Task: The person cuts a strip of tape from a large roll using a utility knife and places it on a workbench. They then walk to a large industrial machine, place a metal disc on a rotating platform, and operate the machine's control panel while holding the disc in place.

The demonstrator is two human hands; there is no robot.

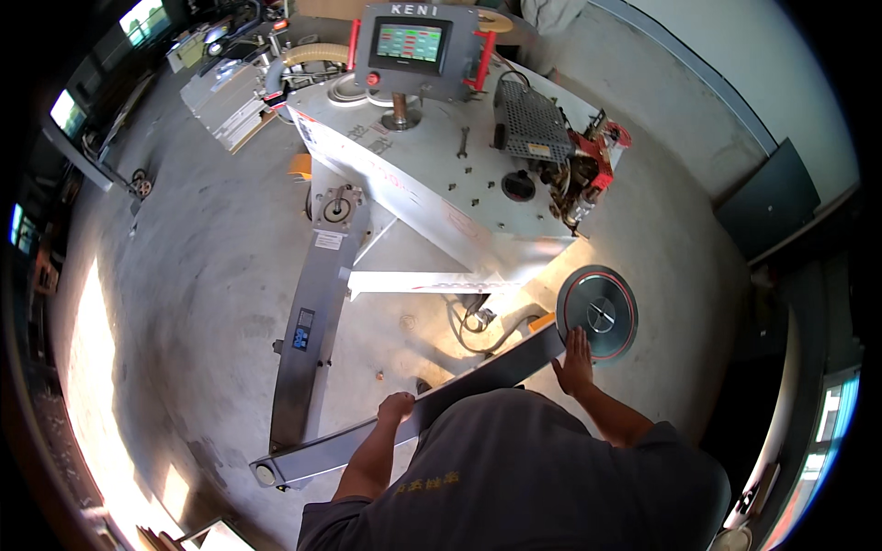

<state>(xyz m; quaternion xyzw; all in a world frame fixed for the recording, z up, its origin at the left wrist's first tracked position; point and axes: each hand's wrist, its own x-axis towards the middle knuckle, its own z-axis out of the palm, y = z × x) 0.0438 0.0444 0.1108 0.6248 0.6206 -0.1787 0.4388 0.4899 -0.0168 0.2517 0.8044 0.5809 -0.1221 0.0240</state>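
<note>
A long dark grey jointed machine arm crosses in front of my body. My left hand (397, 407) is curled over the far edge of its near beam (344, 444), left of the middle. My right hand (575, 365) has its fingers stretched out and close together, laid against the beam's right end at the rim of a round black disc (599, 312) with a thin red ring. How firmly it presses I cannot tell. The beam meets the other arm section (317, 321) at a joint on the lower left, and that section runs up to a pivot on the machine.
A grey machine table (423, 151) stands ahead, bearing a control panel (413, 50) with red handles, a wrench (464, 142), several small bolts, and a perforated motor cover (533, 119). Cables (478, 321) lie beneath it. A dark board (770, 197) leans on the right wall.
</note>
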